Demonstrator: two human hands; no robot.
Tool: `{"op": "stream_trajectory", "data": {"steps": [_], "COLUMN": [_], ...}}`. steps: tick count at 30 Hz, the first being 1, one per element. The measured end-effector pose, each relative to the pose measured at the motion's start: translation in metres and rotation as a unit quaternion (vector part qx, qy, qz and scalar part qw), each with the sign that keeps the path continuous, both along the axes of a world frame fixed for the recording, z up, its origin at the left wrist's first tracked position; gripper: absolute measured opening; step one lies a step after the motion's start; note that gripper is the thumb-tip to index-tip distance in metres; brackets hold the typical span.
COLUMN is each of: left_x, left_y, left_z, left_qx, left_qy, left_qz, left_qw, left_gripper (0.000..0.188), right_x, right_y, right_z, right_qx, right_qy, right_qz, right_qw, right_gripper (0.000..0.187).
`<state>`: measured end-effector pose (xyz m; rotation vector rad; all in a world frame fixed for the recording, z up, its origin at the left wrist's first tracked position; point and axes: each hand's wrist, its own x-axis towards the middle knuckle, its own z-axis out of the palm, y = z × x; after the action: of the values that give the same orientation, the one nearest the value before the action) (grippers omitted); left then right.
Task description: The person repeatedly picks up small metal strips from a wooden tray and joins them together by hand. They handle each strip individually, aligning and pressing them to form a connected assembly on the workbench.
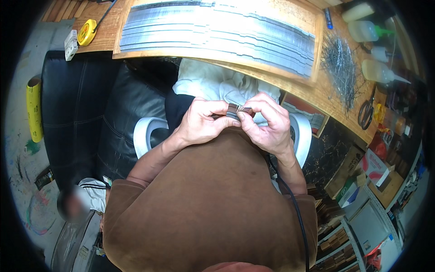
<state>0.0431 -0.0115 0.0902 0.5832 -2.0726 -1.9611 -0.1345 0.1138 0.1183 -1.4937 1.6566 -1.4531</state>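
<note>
Both hands meet near the chest: left hand [202,121] and right hand [266,123] pinch a small stack of metal strips [236,110]. Far off, a wooden tray [307,13] holds many laid rows; the wire pile [340,68] at right appears unused.

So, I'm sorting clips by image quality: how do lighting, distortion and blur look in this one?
Head view: even, soft light, no harsh glare; the left hand and right hand pinching a small metal piece are sharp. Fisheye bends the wooden tray and bench edges, and the corners go black. One blurred patch sits at lower left; far shelves are soft.
</note>
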Motion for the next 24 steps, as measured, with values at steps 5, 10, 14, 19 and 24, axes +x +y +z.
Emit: {"op": "stream_trajectory", "data": {"steps": [5, 10, 14, 19, 24], "left_x": [-0.003, -0.005, -0.003, -0.002, -0.002], "left_y": [-0.002, 0.004, 0.002, -0.006, -0.001], "left_z": [0.008, -0.002, -0.006, 0.003, -0.002], "left_qx": [0.010, 0.017, -0.018, -0.001, 0.003], "left_qy": [0.005, 0.058, 0.053, 0.007, 0.020], "left_qz": [0.000, 0.033, 0.025, -0.029, -0.001], "left_qw": [1.000, 0.998, 0.998, 1.000, 1.000], "left_gripper": [0.020, 0.024, 0.022, 0.016, 0.014], "right_x": [0.000, 0.002, 0.002, 0.000, 0.001], "right_y": [0.000, 0.000, 0.000, 0.001, 0.002], "right_z": [-0.001, 0.000, 0.004, 0.008, 0.007], "right_qx": [-0.013, -0.013, 0.027, 0.056, 0.054], "right_qy": [0.001, 0.000, -0.024, -0.047, -0.047], "right_qz": [-0.008, -0.023, -0.026, -0.004, -0.002], "right_qw": [1.000, 1.000, 0.999, 0.997, 0.997], "right_gripper": [0.014, 0.013, 0.011, 0.010, 0.010]}}
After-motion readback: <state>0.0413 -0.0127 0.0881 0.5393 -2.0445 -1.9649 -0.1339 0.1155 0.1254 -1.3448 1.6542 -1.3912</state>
